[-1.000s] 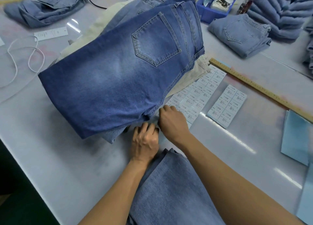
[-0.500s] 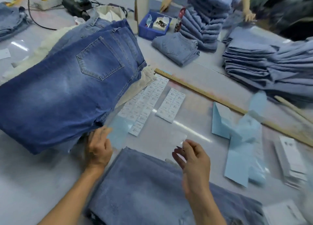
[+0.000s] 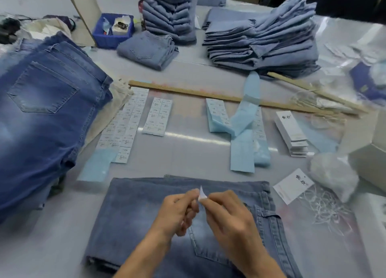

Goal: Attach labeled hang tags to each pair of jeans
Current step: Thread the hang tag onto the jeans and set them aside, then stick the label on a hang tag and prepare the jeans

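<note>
Folded jeans (image 3: 146,221) are lying at the bottom centre of the desk (image 3: 41,246); above them the left hand (image 3: 177,212) and right hand (image 3: 227,215) are pinching one small white sticker (image 3: 202,194) together.

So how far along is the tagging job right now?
Done, apparently: folded jeans stacks at the back, though no tags show on them. In hand: left hand and right hand pinch a small white sticker over the light jeans. Left: the hang tag lies unattached, and the dark jeans pile waits.
</note>
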